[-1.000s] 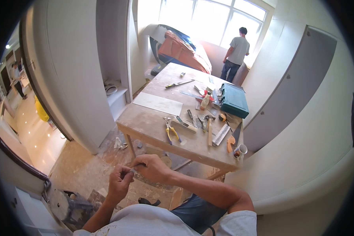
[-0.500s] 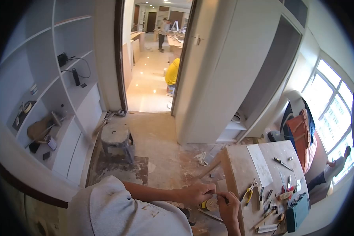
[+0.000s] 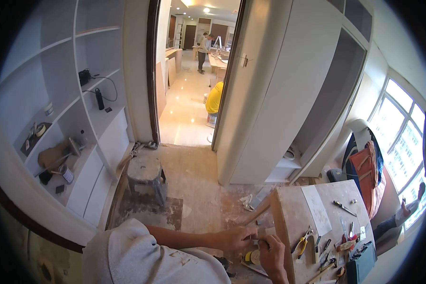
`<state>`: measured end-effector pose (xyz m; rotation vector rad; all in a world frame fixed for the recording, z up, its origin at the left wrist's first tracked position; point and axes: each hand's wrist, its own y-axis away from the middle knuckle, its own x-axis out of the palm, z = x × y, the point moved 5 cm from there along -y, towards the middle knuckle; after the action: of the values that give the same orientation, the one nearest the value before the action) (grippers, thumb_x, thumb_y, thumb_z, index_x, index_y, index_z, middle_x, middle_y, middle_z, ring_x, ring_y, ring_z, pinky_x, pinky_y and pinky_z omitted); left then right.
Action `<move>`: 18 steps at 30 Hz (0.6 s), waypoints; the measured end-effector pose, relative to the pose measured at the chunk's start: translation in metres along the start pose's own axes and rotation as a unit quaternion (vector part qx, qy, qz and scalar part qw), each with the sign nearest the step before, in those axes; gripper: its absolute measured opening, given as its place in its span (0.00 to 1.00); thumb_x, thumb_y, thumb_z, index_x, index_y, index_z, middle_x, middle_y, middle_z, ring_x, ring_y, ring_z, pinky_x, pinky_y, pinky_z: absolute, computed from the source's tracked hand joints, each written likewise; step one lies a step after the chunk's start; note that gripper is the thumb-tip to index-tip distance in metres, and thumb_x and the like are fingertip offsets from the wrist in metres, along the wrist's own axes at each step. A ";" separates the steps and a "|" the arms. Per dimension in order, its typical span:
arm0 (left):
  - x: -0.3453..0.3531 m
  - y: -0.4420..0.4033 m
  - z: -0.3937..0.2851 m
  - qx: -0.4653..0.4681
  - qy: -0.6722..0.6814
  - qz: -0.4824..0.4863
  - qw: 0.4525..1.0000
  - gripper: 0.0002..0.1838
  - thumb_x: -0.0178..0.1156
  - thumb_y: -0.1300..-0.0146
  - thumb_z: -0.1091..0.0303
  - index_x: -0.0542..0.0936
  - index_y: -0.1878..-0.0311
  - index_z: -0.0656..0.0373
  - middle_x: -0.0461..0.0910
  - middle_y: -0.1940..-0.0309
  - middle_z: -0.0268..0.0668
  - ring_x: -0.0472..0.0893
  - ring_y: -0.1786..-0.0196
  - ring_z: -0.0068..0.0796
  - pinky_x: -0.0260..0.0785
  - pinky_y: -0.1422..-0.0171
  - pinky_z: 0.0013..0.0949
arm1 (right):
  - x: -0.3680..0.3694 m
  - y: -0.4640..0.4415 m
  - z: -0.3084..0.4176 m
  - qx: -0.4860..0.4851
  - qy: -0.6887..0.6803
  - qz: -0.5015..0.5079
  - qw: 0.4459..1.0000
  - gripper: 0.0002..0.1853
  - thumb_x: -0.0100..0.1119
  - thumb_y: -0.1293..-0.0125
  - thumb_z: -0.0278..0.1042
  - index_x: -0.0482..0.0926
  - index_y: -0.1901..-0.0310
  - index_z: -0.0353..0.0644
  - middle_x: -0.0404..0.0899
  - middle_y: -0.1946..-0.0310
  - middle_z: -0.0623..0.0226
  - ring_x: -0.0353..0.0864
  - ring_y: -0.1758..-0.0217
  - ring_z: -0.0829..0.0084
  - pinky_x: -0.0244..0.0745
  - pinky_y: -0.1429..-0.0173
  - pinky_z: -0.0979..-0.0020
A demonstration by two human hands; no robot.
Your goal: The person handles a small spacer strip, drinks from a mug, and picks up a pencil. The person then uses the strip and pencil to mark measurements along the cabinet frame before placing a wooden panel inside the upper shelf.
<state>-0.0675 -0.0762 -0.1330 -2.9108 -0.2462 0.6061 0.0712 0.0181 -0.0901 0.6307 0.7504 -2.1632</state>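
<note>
My left hand (image 3: 237, 237) reaches in from the left, its fingers closed in a pinch. Just to its right, my right hand (image 3: 272, 255) is curled with thumb and fingers together. A small pale item (image 3: 254, 242) shows between the two hands; its kind is too small to make out. Below them sits a yellow-edged round roll (image 3: 252, 257), perhaps tape, partly covered by my right hand. A wooden-topped worktable (image 3: 288, 203) stands right beside my right hand, with yellow-handled pliers (image 3: 302, 244) near its edge.
The worktable also carries a paper sheet (image 3: 316, 210), a hammer (image 3: 323, 270), a teal case (image 3: 359, 265) and several hand tools. A grey stool (image 3: 145, 169) stands ahead left, near shelves (image 3: 75, 106). One person (image 3: 404, 210) is by the window; others are beyond the doorway.
The view has tilted up a little, so the room sits lower in the frame. My hands stay close together; the round roll now shows lower, beneath them.
</note>
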 end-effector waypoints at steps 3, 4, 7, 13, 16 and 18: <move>-0.005 -0.001 -0.003 -0.008 0.027 0.040 0.999 0.10 0.61 0.29 0.67 0.76 0.51 0.61 0.80 0.67 0.41 0.80 0.62 0.29 0.72 0.55 0.38 | 0.004 -0.001 0.005 -0.016 0.006 0.005 1.000 0.05 0.62 0.38 0.21 0.85 0.62 0.33 0.82 0.69 0.56 0.84 0.67 0.64 0.76 0.61 0.65; -0.007 -0.001 -0.004 -0.025 0.026 0.044 0.998 0.10 0.62 0.29 0.66 0.76 0.51 0.61 0.80 0.68 0.41 0.80 0.62 0.28 0.72 0.56 0.38 | 0.004 -0.001 0.005 -0.011 0.004 0.006 1.000 0.05 0.62 0.38 0.22 0.85 0.62 0.34 0.82 0.69 0.56 0.84 0.67 0.64 0.76 0.60 0.65; -0.009 -0.001 -0.001 -0.032 0.023 0.038 0.999 0.10 0.61 0.28 0.66 0.77 0.51 0.61 0.80 0.68 0.40 0.80 0.63 0.28 0.72 0.56 0.38 | 0.007 -0.002 -0.003 0.031 -0.024 0.012 0.999 0.06 0.62 0.38 0.22 0.86 0.61 0.34 0.83 0.68 0.57 0.85 0.65 0.66 0.77 0.59 0.66; -0.003 0.000 0.009 0.006 -0.005 0.003 1.000 0.10 0.60 0.27 0.66 0.77 0.51 0.63 0.81 0.68 0.43 0.81 0.64 0.33 0.72 0.57 0.39 | 0.008 -0.001 -0.003 0.031 -0.028 0.005 0.999 0.09 0.63 0.38 0.22 0.87 0.58 0.35 0.84 0.68 0.56 0.85 0.66 0.67 0.78 0.58 0.67; -0.004 0.000 0.010 0.003 0.004 0.001 1.000 0.11 0.60 0.27 0.65 0.78 0.50 0.63 0.81 0.68 0.44 0.81 0.64 0.35 0.72 0.58 0.40 | 0.006 -0.002 0.000 0.043 -0.028 0.014 0.999 0.08 0.64 0.39 0.22 0.87 0.58 0.35 0.85 0.68 0.56 0.85 0.65 0.67 0.78 0.58 0.67; -0.005 0.000 0.008 0.003 0.010 0.004 1.000 0.11 0.60 0.27 0.65 0.78 0.49 0.63 0.81 0.68 0.44 0.81 0.64 0.34 0.71 0.58 0.41 | 0.007 -0.001 -0.004 0.040 -0.021 0.010 0.999 0.08 0.64 0.38 0.22 0.87 0.58 0.35 0.85 0.68 0.56 0.86 0.65 0.67 0.79 0.57 0.67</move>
<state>-0.0748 -0.0764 -0.1382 -2.9125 -0.2300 0.5788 0.0669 0.0179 -0.0972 0.6304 0.6352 -2.1898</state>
